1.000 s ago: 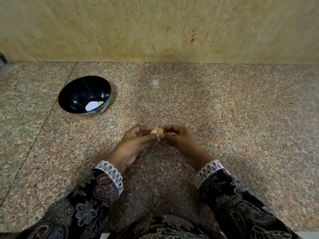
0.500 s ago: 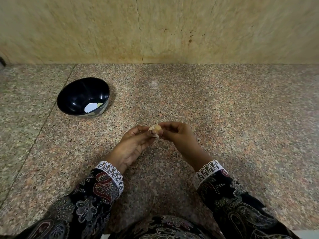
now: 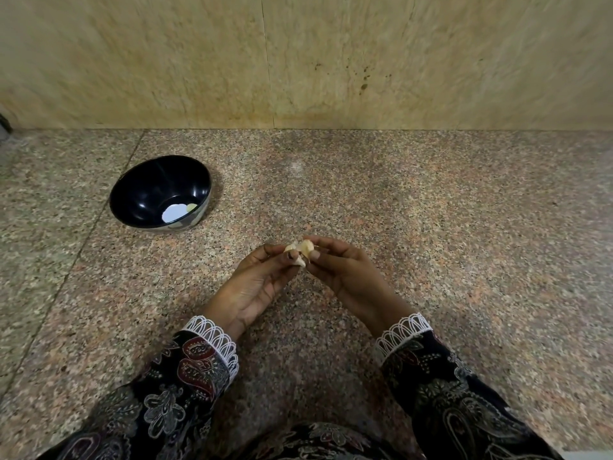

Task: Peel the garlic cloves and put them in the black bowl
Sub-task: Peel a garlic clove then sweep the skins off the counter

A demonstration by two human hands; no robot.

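Note:
A pale garlic clove (image 3: 304, 248) with loose skin sits between the fingertips of both hands above the middle of the counter. My left hand (image 3: 255, 287) pinches its left side and the hanging skin. My right hand (image 3: 345, 272) pinches its right side with thumb and fingers. The black bowl (image 3: 159, 190) stands to the far left of the hands, apart from them. Inside it lie a peeled clove (image 3: 191, 207) and a bright white patch that could be a reflection.
The speckled granite counter (image 3: 431, 227) runs back to a beige stone wall (image 3: 331, 61). A seam in the counter slants along the left side. My patterned sleeves with white lace cuffs fill the bottom of the view.
Both hands have turned the clove between their fingertips and a flap of skin now hangs beneath it. The hands stayed in about the same spot.

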